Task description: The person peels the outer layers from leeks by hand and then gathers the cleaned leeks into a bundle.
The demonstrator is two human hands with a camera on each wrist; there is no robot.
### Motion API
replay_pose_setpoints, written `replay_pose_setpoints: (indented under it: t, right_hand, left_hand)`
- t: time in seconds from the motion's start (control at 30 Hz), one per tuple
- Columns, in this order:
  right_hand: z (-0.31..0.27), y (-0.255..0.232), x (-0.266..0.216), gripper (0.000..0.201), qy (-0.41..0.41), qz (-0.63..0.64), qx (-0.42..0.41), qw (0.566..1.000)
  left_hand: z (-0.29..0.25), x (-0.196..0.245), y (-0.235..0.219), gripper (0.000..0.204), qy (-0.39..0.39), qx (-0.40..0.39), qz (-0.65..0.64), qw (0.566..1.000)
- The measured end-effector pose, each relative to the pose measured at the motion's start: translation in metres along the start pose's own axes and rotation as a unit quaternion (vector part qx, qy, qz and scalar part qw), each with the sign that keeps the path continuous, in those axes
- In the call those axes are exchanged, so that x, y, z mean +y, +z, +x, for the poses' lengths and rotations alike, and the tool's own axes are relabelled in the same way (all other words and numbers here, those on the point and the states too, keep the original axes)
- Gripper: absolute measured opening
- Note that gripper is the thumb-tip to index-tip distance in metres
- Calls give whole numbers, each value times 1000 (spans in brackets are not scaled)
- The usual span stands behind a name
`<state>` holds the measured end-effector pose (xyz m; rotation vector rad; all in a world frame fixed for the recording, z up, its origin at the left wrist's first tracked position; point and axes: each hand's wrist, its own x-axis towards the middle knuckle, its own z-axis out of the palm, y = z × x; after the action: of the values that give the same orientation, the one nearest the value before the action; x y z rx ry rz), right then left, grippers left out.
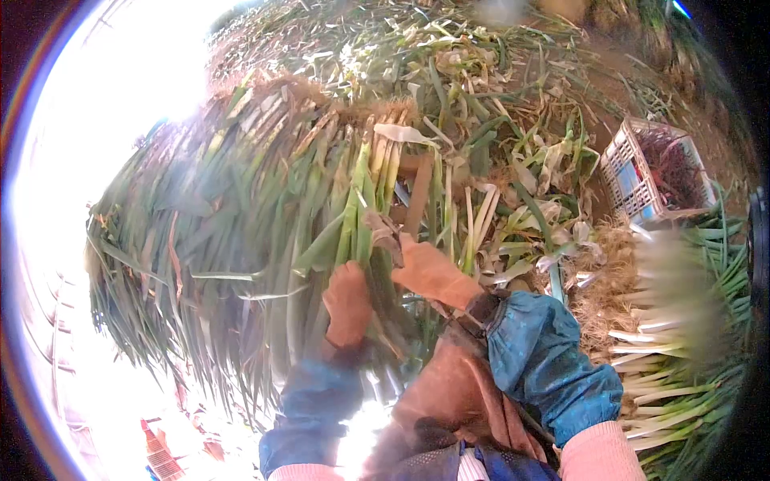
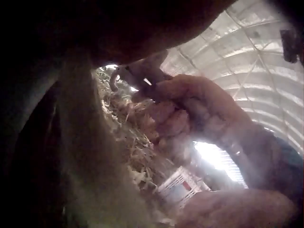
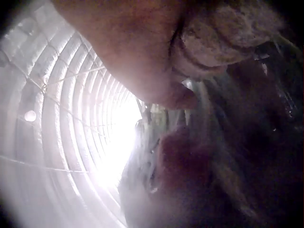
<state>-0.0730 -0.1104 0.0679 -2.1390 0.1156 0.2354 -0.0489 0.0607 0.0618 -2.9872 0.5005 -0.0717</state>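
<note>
In the head view my left hand point(image 1: 349, 305), in an orange glove, grips the leafy part of a green onion point(image 1: 353, 212), whose pale end points away from me. Just right of that stalk, my gloved right hand point(image 1: 437, 272) pinches a brown, withered leaf point(image 1: 385, 234) with thumb and fingers. A long heap of untrimmed green onions point(image 1: 233, 176) lies to the left, roots at the far side and leaves hanging toward me. The left wrist view shows the right hand point(image 2: 204, 99) with curled fingers; the right wrist view is dark around the left hand point(image 3: 183, 156).
Stripped leaves point(image 1: 449, 72) litter the ground ahead. A white plastic crate point(image 1: 622, 172) with reddish stringy material stands at the right. Below it lie cleaned green onions point(image 1: 642, 377) in a row, roots toward the middle. A wooden bar point(image 1: 417, 196) shows beyond the right hand.
</note>
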Motion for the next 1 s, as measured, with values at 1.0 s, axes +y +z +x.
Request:
replay_pose_setpoints:
  t: [1.0]
  right_hand:
    - [-14,-4,9,41,10,-8,-27,1000]
  left_hand:
    - [56,31,50,19,11,103,93,990]
